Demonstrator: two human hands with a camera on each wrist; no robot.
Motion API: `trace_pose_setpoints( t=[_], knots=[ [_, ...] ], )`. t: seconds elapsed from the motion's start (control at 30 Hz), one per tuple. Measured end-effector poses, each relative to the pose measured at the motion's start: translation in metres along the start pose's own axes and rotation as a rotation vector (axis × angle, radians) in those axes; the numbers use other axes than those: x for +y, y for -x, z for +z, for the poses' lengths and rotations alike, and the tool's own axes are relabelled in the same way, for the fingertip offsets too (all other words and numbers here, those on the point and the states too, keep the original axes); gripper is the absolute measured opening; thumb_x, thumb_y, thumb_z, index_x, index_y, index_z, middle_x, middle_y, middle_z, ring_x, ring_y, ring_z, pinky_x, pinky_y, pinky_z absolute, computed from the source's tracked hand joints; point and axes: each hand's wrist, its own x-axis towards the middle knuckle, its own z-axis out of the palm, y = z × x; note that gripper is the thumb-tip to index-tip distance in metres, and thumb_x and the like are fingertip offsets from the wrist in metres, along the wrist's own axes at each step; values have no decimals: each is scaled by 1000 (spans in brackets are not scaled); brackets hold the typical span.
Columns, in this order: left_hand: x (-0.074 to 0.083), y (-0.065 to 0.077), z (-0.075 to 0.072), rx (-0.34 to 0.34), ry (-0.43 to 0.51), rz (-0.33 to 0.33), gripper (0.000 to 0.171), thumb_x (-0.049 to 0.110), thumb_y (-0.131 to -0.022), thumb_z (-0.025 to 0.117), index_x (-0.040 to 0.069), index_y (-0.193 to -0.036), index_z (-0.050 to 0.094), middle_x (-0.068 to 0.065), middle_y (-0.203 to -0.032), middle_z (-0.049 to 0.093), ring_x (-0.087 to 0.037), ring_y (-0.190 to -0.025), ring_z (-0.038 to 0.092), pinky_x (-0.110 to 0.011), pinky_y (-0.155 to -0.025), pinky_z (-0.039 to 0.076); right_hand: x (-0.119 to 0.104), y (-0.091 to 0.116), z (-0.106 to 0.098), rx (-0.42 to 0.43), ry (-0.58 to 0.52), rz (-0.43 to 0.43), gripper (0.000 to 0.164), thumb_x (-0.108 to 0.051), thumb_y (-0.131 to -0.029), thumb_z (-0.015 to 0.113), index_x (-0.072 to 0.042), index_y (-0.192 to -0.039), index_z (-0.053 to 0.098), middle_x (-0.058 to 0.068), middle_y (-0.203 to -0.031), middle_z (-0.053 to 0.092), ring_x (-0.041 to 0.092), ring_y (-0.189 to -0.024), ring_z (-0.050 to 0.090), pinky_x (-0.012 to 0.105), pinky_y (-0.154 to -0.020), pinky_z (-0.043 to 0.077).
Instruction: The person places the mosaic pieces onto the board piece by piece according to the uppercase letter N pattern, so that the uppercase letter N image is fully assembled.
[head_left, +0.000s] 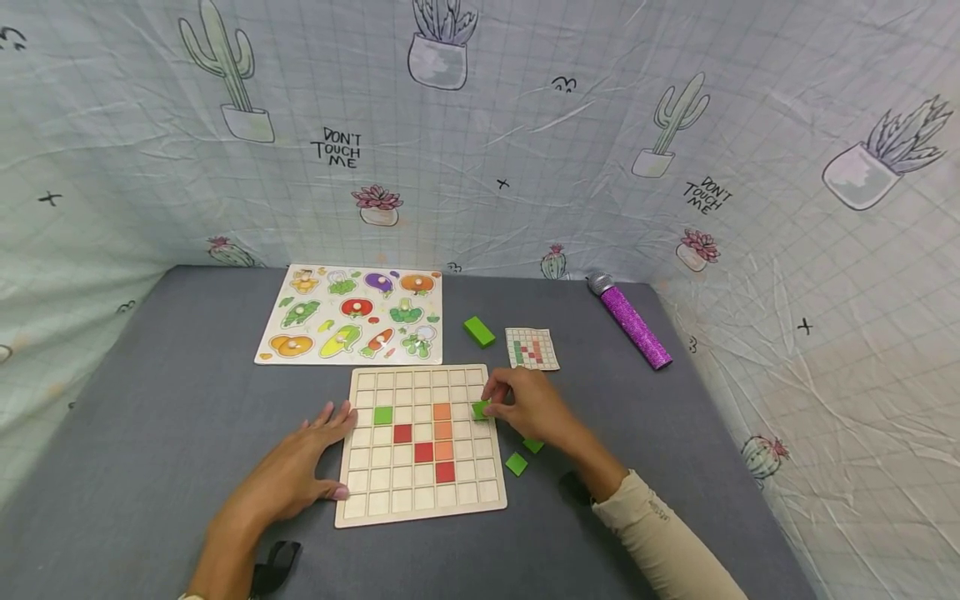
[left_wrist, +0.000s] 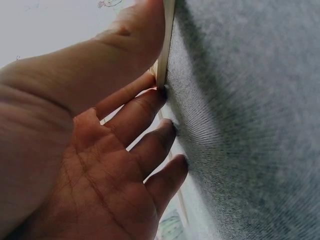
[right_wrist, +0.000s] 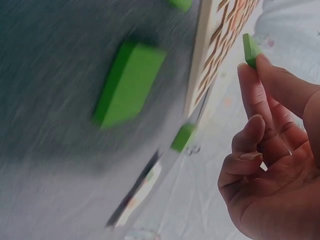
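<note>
A wooden grid board (head_left: 420, 518) lies flat on the grey table, with a green tile (head_left: 383, 415), orange tiles (head_left: 443, 430) in a column and red tiles (head_left: 423, 452) on a diagonal set in its squares. My right hand (head_left: 534, 404) pinches another green tile (right_wrist: 251, 50) between thumb and fingertip, above the board's right edge. Fingers spread, my left hand (head_left: 296, 467) rests against the board's left edge. In the left wrist view its fingers (left_wrist: 140, 112) reach along the board's side. Two loose green tiles (head_left: 516, 464) lie right of the board, one partly behind my right wrist.
Beyond the board lie a green block (head_left: 479, 332) and a small pattern card (head_left: 532, 348). A vegetable puzzle board (head_left: 348, 357) is at the back left, a purple glittery microphone (head_left: 633, 323) at the back right. A cactus-printed cloth (head_left: 480, 225) hangs behind the table.
</note>
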Motion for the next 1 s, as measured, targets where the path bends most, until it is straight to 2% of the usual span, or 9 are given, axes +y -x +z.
trace_pose_setpoints(
  t=[0.3, 0.5, 0.73, 1.0],
  knots=[
    [0, 0, 1, 15, 0, 7, 109, 22, -66, 99, 3, -159, 47, -19, -170, 38, -48, -159, 30, -71, -125, 28, -26, -12, 22, -33, 3, -69, 16, -18, -87, 90, -20, -87, 74, -11, -78, 69, 4, -71, 58, 22, -62, 46],
    [-1, 0, 1, 18, 6, 10, 109, 22, -65, 99, 3, -159, 48, -19, -169, 38, -48, -159, 30, -71, -125, 28, -45, -21, 36, -88, -8, -59, 17, -19, -87, 90, -23, -85, 73, -15, -76, 68, 3, -76, 62, 21, -69, 48],
    [-2, -1, 1, 3, 21, -3, 109, 21, -65, 99, 3, -160, 47, -19, -170, 37, -49, -159, 28, -71, -126, 26, -62, -30, 52, -131, -79, -45, 17, -15, -86, 89, -21, -83, 74, -12, -72, 66, 1, -68, 60, 19, -63, 48],
    [-4, -1, 1, 8, 38, 6, 108, 22, -67, 98, 4, -160, 47, -18, -171, 36, -49, -159, 29, -70, -126, 26, -81, -39, 72, -114, 1, -6, 21, -21, -85, 91, -24, -77, 71, -14, -66, 63, 0, -65, 56, 19, -58, 44]
  ],
)
